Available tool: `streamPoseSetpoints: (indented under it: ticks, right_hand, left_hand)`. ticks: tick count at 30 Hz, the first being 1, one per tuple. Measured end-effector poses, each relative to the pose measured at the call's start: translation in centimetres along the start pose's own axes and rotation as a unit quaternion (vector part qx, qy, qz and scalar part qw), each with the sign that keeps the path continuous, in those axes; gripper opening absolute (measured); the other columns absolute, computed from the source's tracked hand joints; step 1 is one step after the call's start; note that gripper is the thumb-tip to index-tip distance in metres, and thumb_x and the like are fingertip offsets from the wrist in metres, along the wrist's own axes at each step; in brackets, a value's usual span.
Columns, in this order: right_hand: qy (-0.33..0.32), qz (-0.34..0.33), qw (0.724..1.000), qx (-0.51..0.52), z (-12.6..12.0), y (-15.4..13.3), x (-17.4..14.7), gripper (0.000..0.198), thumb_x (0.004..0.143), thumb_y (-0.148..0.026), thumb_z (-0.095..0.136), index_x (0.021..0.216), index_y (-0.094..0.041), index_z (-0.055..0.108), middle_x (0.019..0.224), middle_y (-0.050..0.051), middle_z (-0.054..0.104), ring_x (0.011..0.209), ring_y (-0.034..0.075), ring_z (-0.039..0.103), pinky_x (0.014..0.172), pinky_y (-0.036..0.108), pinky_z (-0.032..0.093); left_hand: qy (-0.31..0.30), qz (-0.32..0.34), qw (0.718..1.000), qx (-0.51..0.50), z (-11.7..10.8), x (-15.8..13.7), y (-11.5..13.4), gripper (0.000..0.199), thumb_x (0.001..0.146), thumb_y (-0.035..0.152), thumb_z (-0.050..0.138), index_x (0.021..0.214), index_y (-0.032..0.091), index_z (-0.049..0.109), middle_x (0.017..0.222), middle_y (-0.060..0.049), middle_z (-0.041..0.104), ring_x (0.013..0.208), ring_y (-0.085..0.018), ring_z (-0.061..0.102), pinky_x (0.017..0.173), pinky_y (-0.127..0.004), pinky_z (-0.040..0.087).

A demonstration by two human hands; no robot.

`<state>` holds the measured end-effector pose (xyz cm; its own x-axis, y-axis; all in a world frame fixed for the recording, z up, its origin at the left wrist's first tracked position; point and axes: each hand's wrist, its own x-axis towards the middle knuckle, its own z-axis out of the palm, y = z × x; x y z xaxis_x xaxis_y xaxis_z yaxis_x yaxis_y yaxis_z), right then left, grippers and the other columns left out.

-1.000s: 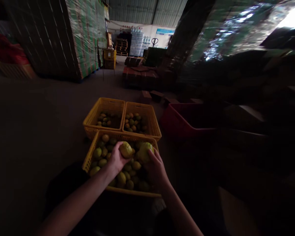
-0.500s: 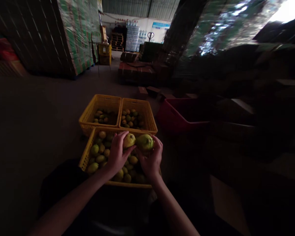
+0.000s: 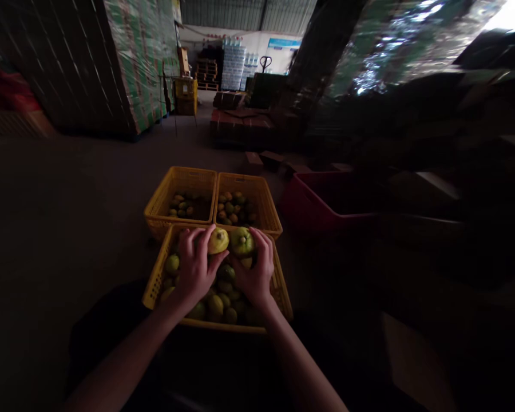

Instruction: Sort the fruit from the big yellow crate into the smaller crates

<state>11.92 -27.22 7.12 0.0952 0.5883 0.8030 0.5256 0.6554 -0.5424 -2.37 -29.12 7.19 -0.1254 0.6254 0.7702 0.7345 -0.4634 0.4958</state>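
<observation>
My left hand (image 3: 196, 260) is closed around a yellow lemon (image 3: 218, 241), its nubbed end facing me. Beside it, my right hand (image 3: 257, 266) grips a greener lemon (image 3: 242, 242) between thumb and fingers. The two fruits are held up close together, with a narrow gap between them. Below both hands is the near yellow crate (image 3: 154, 277), holding many green and yellow lemons (image 3: 216, 305). My hands and forearms hide part of its contents.
Two more yellow crates, a left one (image 3: 158, 205) and a right one (image 3: 270, 209), stand just behind, each part filled with fruit. A red bin (image 3: 311, 200) is to the right. Farther back are flattened cartons (image 3: 242, 121) and a wrapped stack (image 3: 150, 63). The right side is very dark.
The greener lemon has turned in my right hand so its stem end faces me more, and that hand has moved left. The view has shifted slightly.
</observation>
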Motion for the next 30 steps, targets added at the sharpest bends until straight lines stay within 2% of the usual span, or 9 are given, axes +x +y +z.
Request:
streamPoseSetpoints:
  ticks: [3,5,7,10,13,19,22,27,30]
  right_hand:
    - [-0.016,0.063,0.995,0.072,0.2,-0.1,0.6,0.06,0.072,-0.021,0.075,0.126,-0.03,0.052,0.122,0.007,0.06,0.113,0.026,0.059,0.096,0.046,0.052]
    - [-0.049,0.167,0.969,0.173,0.3,-0.2,1.1,0.066,0.067,-0.025,0.08,0.126,-0.031,0.05,0.119,0.006,0.062,0.108,0.025,0.062,0.091,0.043,0.054]
    - [-0.076,0.294,0.91,0.281,0.6,-0.1,1.5,0.065,0.065,-0.028,0.081,0.123,-0.03,0.05,0.11,0.003,0.066,0.096,0.022,0.066,0.081,0.038,0.057]
    - [-0.072,0.449,0.796,0.4,1.1,0.0,1.8,0.045,0.067,-0.032,0.076,0.107,-0.026,0.058,0.089,-0.003,0.068,0.078,0.017,0.067,0.067,0.029,0.057]
    - [-0.074,0.518,0.723,0.451,1.7,0.1,2.0,0.025,0.071,-0.035,0.072,0.09,-0.021,0.062,0.08,-0.003,0.067,0.072,0.016,0.067,0.06,0.027,0.058]
    - [-0.07,0.673,0.543,0.496,1.8,-0.5,2.8,0.013,0.083,-0.033,0.062,0.084,-0.02,0.063,0.069,-0.002,0.072,0.06,0.015,0.067,0.05,0.024,0.057]
    - [-0.053,0.686,0.512,0.514,1.7,-0.6,3.0,0.015,0.086,-0.031,0.058,0.081,-0.018,0.065,0.069,0.0,0.073,0.061,0.015,0.069,0.052,0.024,0.057]
    - [-0.064,0.619,0.568,0.539,1.2,-0.7,3.0,0.036,0.085,-0.051,0.056,0.094,-0.019,0.07,0.073,0.002,0.074,0.066,0.018,0.07,0.062,0.032,0.059]
    - [-0.078,0.527,0.674,0.512,1.0,-1.0,2.8,0.036,0.079,-0.051,0.063,0.088,-0.019,0.073,0.073,0.002,0.072,0.065,0.017,0.067,0.063,0.029,0.056]
  left_hand:
    - [-0.033,-0.1,0.988,-0.115,-0.2,0.6,-0.1,0.047,0.089,0.045,0.058,0.13,0.023,0.053,0.123,-0.012,0.054,0.119,-0.027,0.052,0.107,-0.047,0.04]
    - [-0.031,-0.229,0.941,-0.249,-0.2,1.4,-0.3,0.038,0.089,0.042,0.058,0.123,0.024,0.057,0.123,-0.009,0.058,0.12,-0.025,0.054,0.106,-0.043,0.042]
    - [-0.01,-0.398,0.827,-0.397,-0.2,2.4,-0.5,0.027,0.089,0.036,0.056,0.113,0.023,0.061,0.117,-0.007,0.063,0.113,-0.023,0.059,0.1,-0.038,0.048]
    - [0.019,-0.596,0.601,-0.532,-0.3,3.8,-0.8,0.023,0.093,0.03,0.045,0.099,0.019,0.064,0.096,-0.008,0.07,0.09,-0.022,0.068,0.078,-0.033,0.057]
    - [0.025,-0.672,0.5,-0.546,-0.5,4.7,-0.7,0.033,0.097,0.031,0.035,0.094,0.015,0.064,0.078,-0.008,0.069,0.064,-0.017,0.067,0.054,-0.025,0.056]
    - [0.048,-0.708,0.432,-0.557,-0.2,4.6,-0.5,0.028,0.097,0.031,0.039,0.102,0.013,0.061,0.07,-0.005,0.066,0.062,-0.015,0.067,0.052,-0.021,0.056]
    - [0.028,-0.688,0.429,-0.584,0.0,4.4,-0.7,0.028,0.094,0.028,0.04,0.105,0.013,0.062,0.077,-0.007,0.069,0.068,-0.018,0.069,0.059,-0.027,0.059]
    - [-0.029,-0.613,0.452,-0.647,-0.4,4.7,-0.7,0.028,0.089,0.029,0.044,0.101,0.015,0.065,0.079,-0.004,0.069,0.066,-0.016,0.068,0.055,-0.025,0.055]
    - [-0.028,-0.593,0.492,-0.636,-0.5,4.9,-0.3,0.024,0.088,0.03,0.046,0.091,0.015,0.065,0.066,-0.003,0.064,0.05,-0.013,0.059,0.043,-0.021,0.047]
